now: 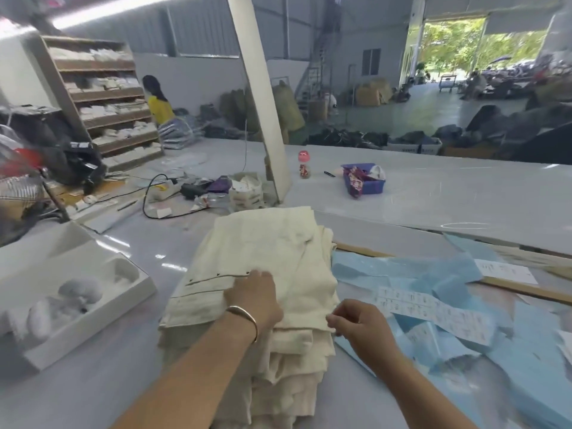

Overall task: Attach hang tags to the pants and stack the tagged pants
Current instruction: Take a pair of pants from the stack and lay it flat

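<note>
A tall stack of folded cream pants (263, 249) stands on the grey table in front of me. My left hand (252, 297), with a bangle on its wrist, lies on the top pair near the waistband, its fingers bent over the cloth. My right hand (356, 318) is at the stack's right edge, fingertips pinched together at the top pair's edge; what they pinch is too small to tell. Pale blue hang tags (445, 335) lie scattered to the right, with a white strip of printed labels (433, 311) across them.
A white moulded tray (93, 292) sits at the left. Further back are a slanted white post (263, 97), cables and clutter (198, 190), a purple basket (365, 181) and a small pink bottle (304, 164). A person stands by shelves (105, 97) at the far left.
</note>
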A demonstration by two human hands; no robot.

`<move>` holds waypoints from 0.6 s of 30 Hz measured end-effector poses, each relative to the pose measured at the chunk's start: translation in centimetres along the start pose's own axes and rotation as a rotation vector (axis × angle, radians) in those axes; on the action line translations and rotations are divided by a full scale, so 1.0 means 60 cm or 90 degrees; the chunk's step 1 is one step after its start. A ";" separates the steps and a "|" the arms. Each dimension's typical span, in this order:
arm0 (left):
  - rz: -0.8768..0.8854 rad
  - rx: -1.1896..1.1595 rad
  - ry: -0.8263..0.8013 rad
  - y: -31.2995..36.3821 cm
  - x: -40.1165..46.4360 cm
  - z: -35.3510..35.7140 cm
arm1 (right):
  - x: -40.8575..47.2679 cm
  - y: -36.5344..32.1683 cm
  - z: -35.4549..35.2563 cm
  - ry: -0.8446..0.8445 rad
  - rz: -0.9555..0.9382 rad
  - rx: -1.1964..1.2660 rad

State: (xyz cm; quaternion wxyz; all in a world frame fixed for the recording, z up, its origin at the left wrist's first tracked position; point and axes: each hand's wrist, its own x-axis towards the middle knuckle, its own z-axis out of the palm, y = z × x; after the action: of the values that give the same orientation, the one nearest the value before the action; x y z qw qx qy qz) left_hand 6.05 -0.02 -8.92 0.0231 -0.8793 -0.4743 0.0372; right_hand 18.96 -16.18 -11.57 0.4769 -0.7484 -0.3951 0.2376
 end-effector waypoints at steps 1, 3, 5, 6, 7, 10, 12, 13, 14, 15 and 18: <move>0.007 -0.016 0.000 -0.008 0.014 -0.012 | 0.009 0.000 0.009 -0.007 0.010 0.007; 0.016 -0.040 0.008 -0.035 0.038 -0.043 | 0.023 -0.001 0.023 -0.021 0.032 0.029; 0.018 -0.111 0.028 -0.071 0.051 -0.078 | 0.036 -0.003 0.033 -0.020 0.058 0.086; 0.021 -0.156 0.045 -0.089 0.053 -0.094 | 0.043 -0.005 0.037 -0.017 0.070 0.123; 0.016 -0.197 0.071 -0.106 0.053 -0.111 | 0.049 -0.012 0.040 -0.017 0.082 0.164; -0.004 -0.267 0.171 -0.141 0.044 -0.162 | 0.077 -0.042 0.047 -0.059 0.143 0.338; 0.021 -0.302 0.234 -0.140 0.018 -0.185 | 0.100 -0.064 0.057 -0.118 0.215 0.505; 0.051 -0.321 0.255 -0.134 0.001 -0.188 | 0.108 -0.077 0.063 -0.156 0.251 0.594; 0.100 -0.321 0.250 -0.125 -0.017 -0.188 | 0.118 -0.088 0.070 -0.205 0.279 0.675; 0.159 -0.312 0.201 -0.117 -0.035 -0.181 | 0.128 -0.098 0.077 -0.257 0.288 0.745; 0.286 -0.390 -0.147 -0.103 -0.071 -0.146 | 0.145 -0.120 0.101 -0.258 0.267 0.730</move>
State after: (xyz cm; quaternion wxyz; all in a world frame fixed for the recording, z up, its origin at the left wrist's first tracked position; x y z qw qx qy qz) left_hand -0.67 -0.25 0.43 -0.3025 -0.9174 -0.2586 -0.0032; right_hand 16.90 -4.21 -7.52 0.6607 -0.3763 -0.1327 0.6358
